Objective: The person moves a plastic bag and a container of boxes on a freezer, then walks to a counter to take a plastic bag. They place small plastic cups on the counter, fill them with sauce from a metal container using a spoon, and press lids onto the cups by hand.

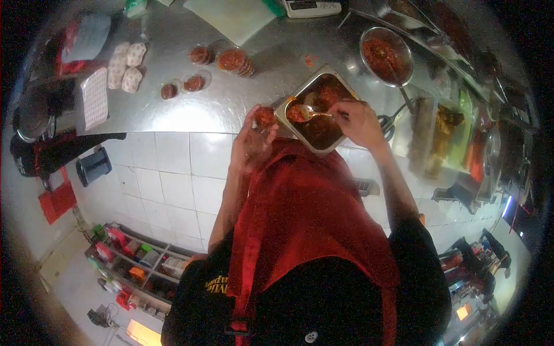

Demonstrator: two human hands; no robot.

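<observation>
My left hand [254,138] is closed around a small clear cup of red sauce [265,117], held just left of a rectangular metal pan [316,143]. Over that pan, my right hand [359,122] grips a metal spoon [318,114] by its handle. Red sauce [297,113] heaps on the spoon's bowl, which points toward the cup. Inside the pan lie more chunky red sauce [330,95] and dark oily liquid.
Filled sauce cups [231,59] stand, some stacked, on the steel table [167,34]. A metal bowl of red sauce [385,55] is at the back right, near black-handled scissors [392,121]. Wrapped patterned packets [126,64] lie left. Bottles [444,141] line the right side; a scale [312,7] sits behind.
</observation>
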